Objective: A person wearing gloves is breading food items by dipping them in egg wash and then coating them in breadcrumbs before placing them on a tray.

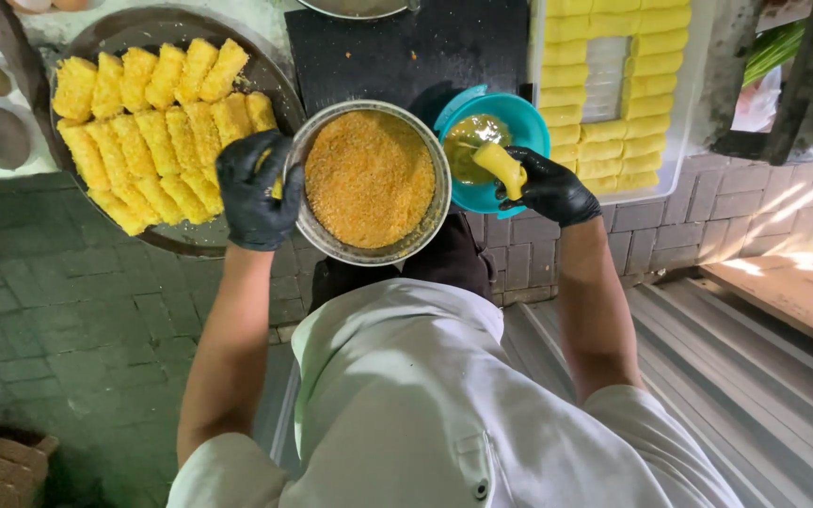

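My left hand, in a black glove, grips a breaded yellow roll at the near edge of a round dark tray that holds several breaded rolls in rows. My right hand, also gloved, holds a plain yellow roll over a teal bowl of yellowish batter. Between the hands stands a metal bowl filled with orange breadcrumbs.
A white tray at the upper right carries rows of plain yellow rolls. A black board lies behind the bowls. Grey paving stones cover the floor at left; corrugated metal sheet and a wooden plank lie at right.
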